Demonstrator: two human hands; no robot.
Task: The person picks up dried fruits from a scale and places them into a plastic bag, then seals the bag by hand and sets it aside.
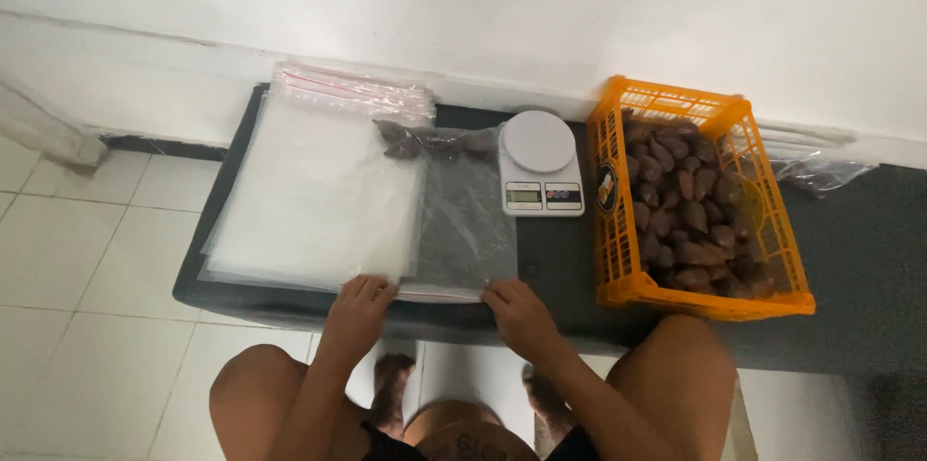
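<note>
clear plastic zip bag [463, 220] with a few dark brown dates [425, 142] bunched at its far end is lying flat on the dark low table [850, 258], in the middle of the frame, and both hands are working at its near edge. the left hand [357, 311] is resting on the bag's near left corner, fingers curled down and pressing on the plastic where it overlaps the stack of empty clear zip bags [309, 191] filling the centre left. the right hand [517, 311] is sitting at the near right corner, fingers bent and pinching or pressing the edge; i cannot tell whether the strip is actually caught between thumb and fingers.

judging from this, the closure along the near edge is being handled, and doing it well is meaning keeping the bag flat, holding one corner steady while the other hand is running along the strip, and leaving the dates at the far end so they are not crowding the seal.

just beyond the bag, a small white digital kitchen scale [541, 164] with a round platform is standing bare, and just beside it, right of centre, an orange plastic lattice crate [618, 229] is holding many more dates [686, 210].
</note>
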